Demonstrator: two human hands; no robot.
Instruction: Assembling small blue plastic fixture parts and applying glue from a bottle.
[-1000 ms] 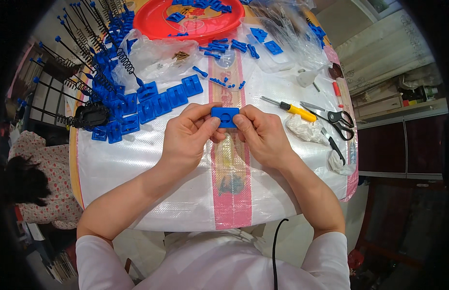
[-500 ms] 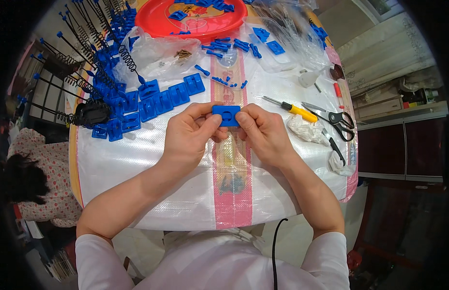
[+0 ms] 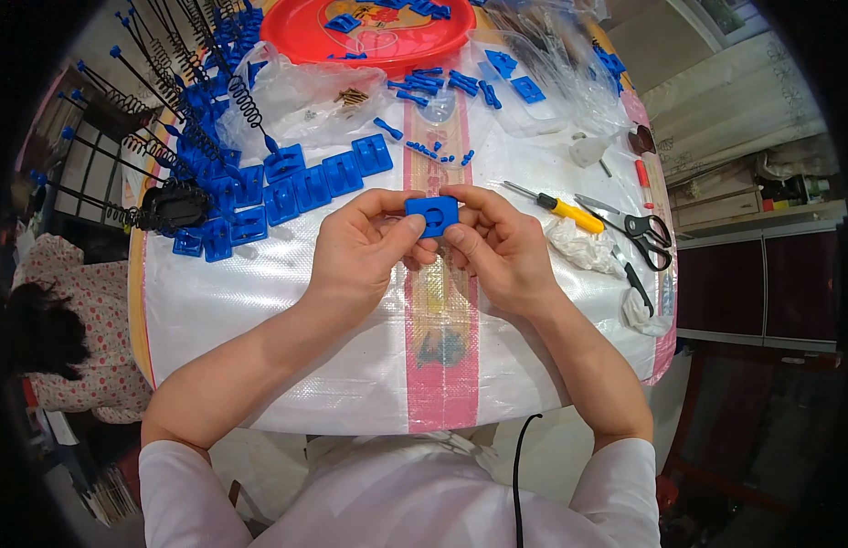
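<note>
Between both hands, above the middle of the table, is a small blue rectangular plastic plate (image 3: pixel 433 217) with an oval recess in its face. My left hand (image 3: pixel 365 242) grips its left end, thumb on the face and fingers behind. At the other end my right hand (image 3: pixel 499 239) pinches it, thumb at the lower right corner and index finger at the top edge. What lies behind the plate is hidden. Beyond my left hand stands a row of similar blue plates with raised loops (image 3: pixel 310 185). Small blue pegs (image 3: pixel 439 152) lie just past the held plate.
Black coil springs on rods (image 3: pixel 244 100) rise at the left. A red basin (image 3: pixel 369 57) with blue parts stands at the back, near a plastic bag of screws (image 3: pixel 353 97). Right of my hands lie a yellow-handled screwdriver (image 3: pixel 577 216), scissors (image 3: pixel 648 239) and a black-handled knife (image 3: pixel 632 279).
My right fingers have shifted on the plate: the thumb has slid down to its lower corner and the index finger now reaches along the top. The view has moved slightly.
</note>
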